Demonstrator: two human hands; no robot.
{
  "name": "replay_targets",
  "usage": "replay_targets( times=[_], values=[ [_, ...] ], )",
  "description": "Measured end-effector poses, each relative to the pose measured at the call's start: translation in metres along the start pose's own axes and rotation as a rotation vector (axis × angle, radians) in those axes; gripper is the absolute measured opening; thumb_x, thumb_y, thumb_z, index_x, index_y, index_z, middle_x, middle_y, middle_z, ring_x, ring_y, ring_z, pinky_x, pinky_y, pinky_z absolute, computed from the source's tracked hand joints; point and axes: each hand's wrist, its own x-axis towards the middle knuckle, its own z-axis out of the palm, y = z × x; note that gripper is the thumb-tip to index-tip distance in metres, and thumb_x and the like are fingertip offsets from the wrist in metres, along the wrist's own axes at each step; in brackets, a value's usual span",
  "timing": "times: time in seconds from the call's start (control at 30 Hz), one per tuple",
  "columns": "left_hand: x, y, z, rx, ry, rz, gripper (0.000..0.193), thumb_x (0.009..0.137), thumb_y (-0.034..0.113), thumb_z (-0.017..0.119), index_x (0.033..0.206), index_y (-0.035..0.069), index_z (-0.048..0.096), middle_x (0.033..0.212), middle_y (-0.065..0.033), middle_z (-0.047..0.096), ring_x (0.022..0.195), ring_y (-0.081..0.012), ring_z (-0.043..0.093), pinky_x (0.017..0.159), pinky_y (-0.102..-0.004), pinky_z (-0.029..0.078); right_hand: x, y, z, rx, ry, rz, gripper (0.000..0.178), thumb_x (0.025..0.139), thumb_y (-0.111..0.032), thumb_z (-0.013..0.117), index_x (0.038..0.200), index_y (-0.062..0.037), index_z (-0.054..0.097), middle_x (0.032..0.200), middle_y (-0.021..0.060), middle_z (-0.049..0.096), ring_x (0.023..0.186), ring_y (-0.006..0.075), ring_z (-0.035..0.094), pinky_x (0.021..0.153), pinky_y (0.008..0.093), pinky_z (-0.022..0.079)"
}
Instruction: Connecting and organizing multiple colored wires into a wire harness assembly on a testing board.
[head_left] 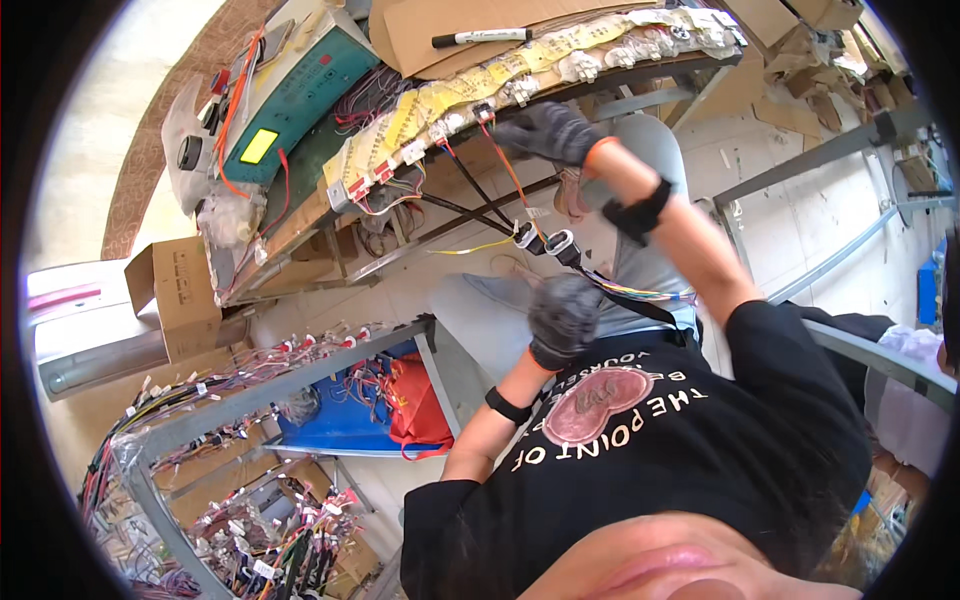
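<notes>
My left hand (563,318), in a dark grey knit glove, is just below two black connectors with pale faces (545,240). Its fingers look rounded inward but are blurred, and I cannot see whether they grip anything. My right hand (562,135), in a matching glove, is beside the front edge of the long test board (430,110). Its fingers reach left towards an orange wire (505,165) and are smeared by motion. Black-sleeved cables (470,175) run from the board's sockets to the connectors. A bundle of coloured wires (640,292) trails right across my lap.
A teal tester box (310,100) with a lit yellow display stands left of the board. A black-and-white marker (482,38) lies on cardboard behind it. At lower left, a metal rack (165,430) carries wire harnesses beside a blue bin (325,425). Metal rails (830,150) cross at right.
</notes>
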Motion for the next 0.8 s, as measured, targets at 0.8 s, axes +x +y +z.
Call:
replay_targets(
  times=[0.8],
  values=[
    [0.11,0.019,0.019,-0.745,-1.421,-0.813,0.04,0.088,0.028,0.054,0.121,0.004,0.048,0.107,-0.0064,0.056,0.1,-0.0132,0.05,0.087,-0.0287,0.041,-0.214,-0.121,-0.053,0.769,-0.7,-0.244,0.019,0.082,-0.019,0.054,0.071,-0.0039,0.06,0.066,0.0079,0.059,0.065,0.0196,0.058,0.06,0.0316,0.044]
  ],
)
